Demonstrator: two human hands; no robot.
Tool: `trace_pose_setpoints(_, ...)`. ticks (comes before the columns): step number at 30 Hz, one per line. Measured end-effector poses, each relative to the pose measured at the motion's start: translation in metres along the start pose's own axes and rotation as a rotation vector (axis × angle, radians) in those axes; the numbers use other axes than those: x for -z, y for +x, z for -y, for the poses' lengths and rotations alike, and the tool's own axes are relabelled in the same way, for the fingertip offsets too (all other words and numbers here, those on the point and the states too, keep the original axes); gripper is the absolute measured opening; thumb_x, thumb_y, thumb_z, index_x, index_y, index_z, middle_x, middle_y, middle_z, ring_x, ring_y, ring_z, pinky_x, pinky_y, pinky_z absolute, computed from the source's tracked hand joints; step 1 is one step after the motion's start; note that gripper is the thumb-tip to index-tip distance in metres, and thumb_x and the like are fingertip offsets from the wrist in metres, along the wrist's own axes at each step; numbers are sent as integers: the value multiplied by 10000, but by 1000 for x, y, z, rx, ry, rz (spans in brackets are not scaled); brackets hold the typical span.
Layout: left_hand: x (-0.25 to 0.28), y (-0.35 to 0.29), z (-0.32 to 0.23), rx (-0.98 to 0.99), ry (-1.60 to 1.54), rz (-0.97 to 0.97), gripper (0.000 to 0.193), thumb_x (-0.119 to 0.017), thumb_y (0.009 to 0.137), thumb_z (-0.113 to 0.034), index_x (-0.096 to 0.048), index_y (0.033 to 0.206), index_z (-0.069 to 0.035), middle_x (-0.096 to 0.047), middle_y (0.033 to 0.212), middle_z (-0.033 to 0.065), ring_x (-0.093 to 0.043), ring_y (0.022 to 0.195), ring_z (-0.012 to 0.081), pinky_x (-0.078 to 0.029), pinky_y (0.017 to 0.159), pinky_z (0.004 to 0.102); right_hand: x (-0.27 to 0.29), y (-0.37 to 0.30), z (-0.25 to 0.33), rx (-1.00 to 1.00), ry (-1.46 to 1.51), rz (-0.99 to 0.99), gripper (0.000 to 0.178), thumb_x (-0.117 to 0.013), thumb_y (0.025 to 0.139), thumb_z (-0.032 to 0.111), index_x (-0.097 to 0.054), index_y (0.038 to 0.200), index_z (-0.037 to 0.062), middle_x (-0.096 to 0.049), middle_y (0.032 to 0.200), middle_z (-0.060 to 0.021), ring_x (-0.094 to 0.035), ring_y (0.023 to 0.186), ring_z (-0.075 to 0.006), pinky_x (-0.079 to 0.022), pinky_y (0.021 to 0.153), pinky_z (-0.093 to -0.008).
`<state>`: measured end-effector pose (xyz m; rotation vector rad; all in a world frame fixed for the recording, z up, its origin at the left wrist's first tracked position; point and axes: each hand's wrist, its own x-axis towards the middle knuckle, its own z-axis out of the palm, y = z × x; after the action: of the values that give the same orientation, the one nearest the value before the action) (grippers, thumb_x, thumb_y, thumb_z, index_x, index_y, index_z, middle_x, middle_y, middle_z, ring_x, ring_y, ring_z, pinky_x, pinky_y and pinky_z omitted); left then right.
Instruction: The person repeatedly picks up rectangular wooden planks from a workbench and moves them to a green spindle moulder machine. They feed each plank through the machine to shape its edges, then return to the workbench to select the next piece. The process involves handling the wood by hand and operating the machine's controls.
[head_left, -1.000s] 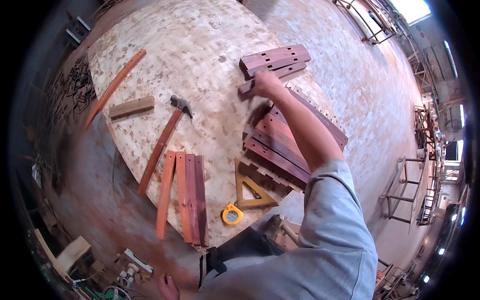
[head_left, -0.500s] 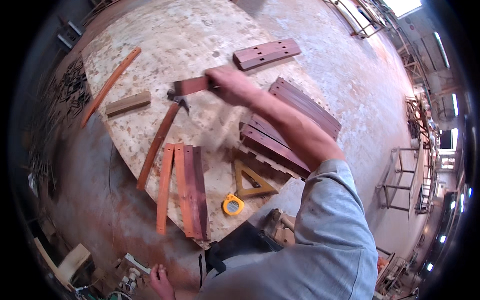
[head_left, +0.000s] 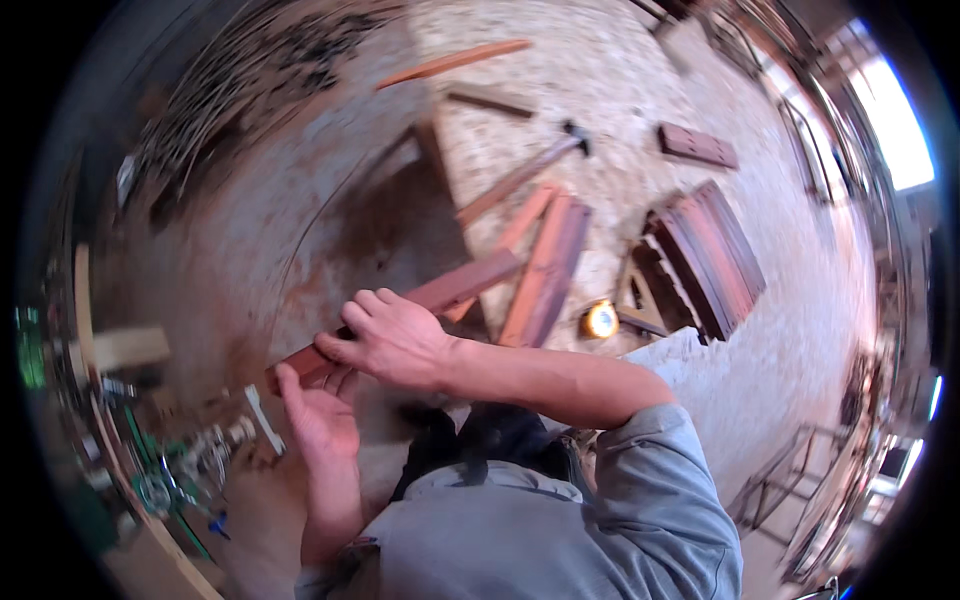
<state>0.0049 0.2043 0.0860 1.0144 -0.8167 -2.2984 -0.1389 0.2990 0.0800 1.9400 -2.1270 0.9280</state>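
Observation:
A long reddish-brown wooden slat lies slantwise in front of me, its far end over the table corner and the loose slats there. My right hand is closed round its middle from above. At the near left end my left hand grips the slat, thumb along the end and fingers partly hidden beneath it. Just past the slat, several orange and dark slats lie side by side on the worktable. A hammer with a dark head rests beyond them.
A yellow tape measure and a triangular square lie near a stack of dark slats. Farther off are a block with holes, a wooden block and a curved orange strip. Green-framed machinery stands at lower left.
My right hand has come back from over the table toward my body, bringing the slat leftward. My left hand has risen and taken its end. The view has swung left.

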Motion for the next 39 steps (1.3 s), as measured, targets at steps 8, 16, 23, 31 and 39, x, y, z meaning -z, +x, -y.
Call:
trace_pose_setpoints(8,265,-67,-122,-313,-204,-258,326,-485,908,-309,-513,1094,-43,-587,1069,97,-562,987,215,-494,806,374,-91,114,152,56,98,410,559,-708,655,236,-516,1150,64,-538,1045,-142,-518,980,-319,-434,837,-413)
trace_pose_setpoints(16,405,-172,-192,-705,-502,-627,315,-469,920,-312,-497,1132,-81,-599,1063,72,-582,973,224,-480,813,417,-179,215,256,267,550,810,414,-721,703,102,-574,1077,4,-591,957,-147,-589,869,-307,-488,766,-360)
trace_pose_setpoints(23,463,-212,-224,-1073,-560,-619,303,-444,942,-347,-531,1090,-98,-607,1112,91,-583,1028,243,-474,869,443,-268,312,323,515,775,708,376,-781,664,128,-596,961,-10,-624,904,-133,-623,773,-245,-506,671,-321)
trace_pose_setpoints(31,539,-250,-284,-1335,-633,-959,268,-434,952,-311,-562,1068,-105,-626,1016,66,-596,950,216,-528,784,371,-346,414,368,294,1040,587,133,-585,833,25,-577,946,-46,-645,935,-104,-616,824,-153,-493,746,-272)
trace_pose_setpoints(39,727,-234,-371,-1367,-594,-975,323,-377,975,-309,-512,1142,-68,-600,1081,100,-580,1015,245,-518,868,391,-400,431,373,-55,925,663,206,-550,906,138,-557,996,-47,-637,892,-113,-609,756,-150,-504,713,-274)
